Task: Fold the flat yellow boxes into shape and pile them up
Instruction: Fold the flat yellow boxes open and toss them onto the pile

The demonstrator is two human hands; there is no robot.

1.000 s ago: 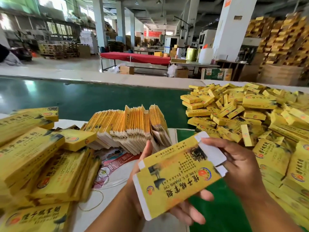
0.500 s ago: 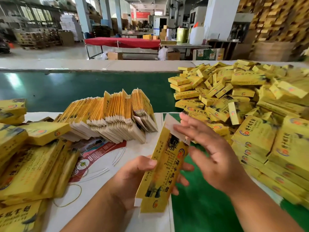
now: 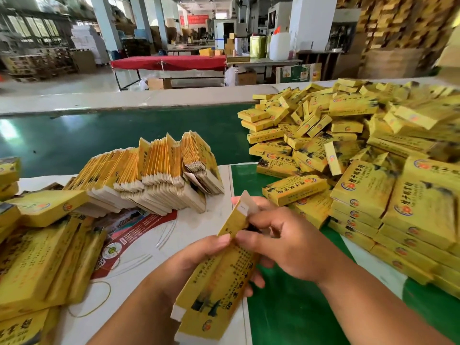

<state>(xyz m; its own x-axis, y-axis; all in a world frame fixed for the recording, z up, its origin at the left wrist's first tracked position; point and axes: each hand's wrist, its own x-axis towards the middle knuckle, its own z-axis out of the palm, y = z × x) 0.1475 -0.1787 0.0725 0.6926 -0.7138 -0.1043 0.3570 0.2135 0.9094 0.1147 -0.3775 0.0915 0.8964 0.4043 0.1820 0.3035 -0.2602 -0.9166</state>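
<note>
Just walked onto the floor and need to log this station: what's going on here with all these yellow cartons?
A person is folding one yellow box into shape. The left hand grips its body while the right hand works at the far end, by the white flap. A row of flat boxes stands ahead on the table, and a big heap of folded boxes lies to the right.

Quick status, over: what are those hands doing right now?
Both hands, left and right, grip one box. Half-formed, end flap up. Nothing in the way.
</note>
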